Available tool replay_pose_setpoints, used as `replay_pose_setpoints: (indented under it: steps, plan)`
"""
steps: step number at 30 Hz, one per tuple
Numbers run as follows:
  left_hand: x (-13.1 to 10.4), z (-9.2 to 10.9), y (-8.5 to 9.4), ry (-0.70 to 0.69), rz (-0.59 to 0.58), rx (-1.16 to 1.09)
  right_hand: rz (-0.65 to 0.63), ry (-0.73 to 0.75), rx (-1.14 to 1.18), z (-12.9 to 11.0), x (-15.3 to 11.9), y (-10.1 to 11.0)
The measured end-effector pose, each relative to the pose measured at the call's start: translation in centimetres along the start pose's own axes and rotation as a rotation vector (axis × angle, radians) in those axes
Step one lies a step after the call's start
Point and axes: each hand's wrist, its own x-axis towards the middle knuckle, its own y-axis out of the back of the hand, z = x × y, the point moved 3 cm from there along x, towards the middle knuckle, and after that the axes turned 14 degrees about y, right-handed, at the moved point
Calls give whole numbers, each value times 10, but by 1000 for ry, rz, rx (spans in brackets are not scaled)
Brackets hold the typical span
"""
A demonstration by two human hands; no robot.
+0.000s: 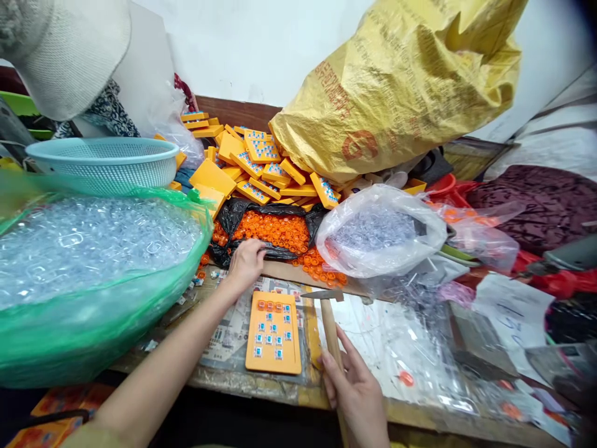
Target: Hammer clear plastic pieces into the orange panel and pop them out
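My right hand [357,389] is wrapped round the wooden handle of a small hammer [331,330], whose narrow metal head points up and sideways. Beside it an orange-yellow plastic block [274,358] lies flat on the bench. The block carries several blue-and-clear switch-like parts [273,328], with 3 orange ring-like caps [270,306] near its top left. My left hand [246,266] reaches to the front edge of a black plastic bag [228,214] full of small orange caps [275,229]. Its fingers are curled together; anything between them is hidden.
Similar orange-yellow blocks [254,158] are heaped at the back, below a large yellow sack [396,93]. A green bag [186,286] of clear pieces fills the left, before a blue basket [107,155]. A white bag [382,264] of clear pieces stands right of the black bag.
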Motion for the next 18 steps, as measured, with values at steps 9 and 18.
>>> replay_pose_setpoints:
  steps: [9,18]
  plan:
    - [60,-5,-12,74,-11,195,44,-19,12,1,-1,-6]
    - [-24,21,-2,-134,-83,38,-20,-11,-10,3,-1,-3]
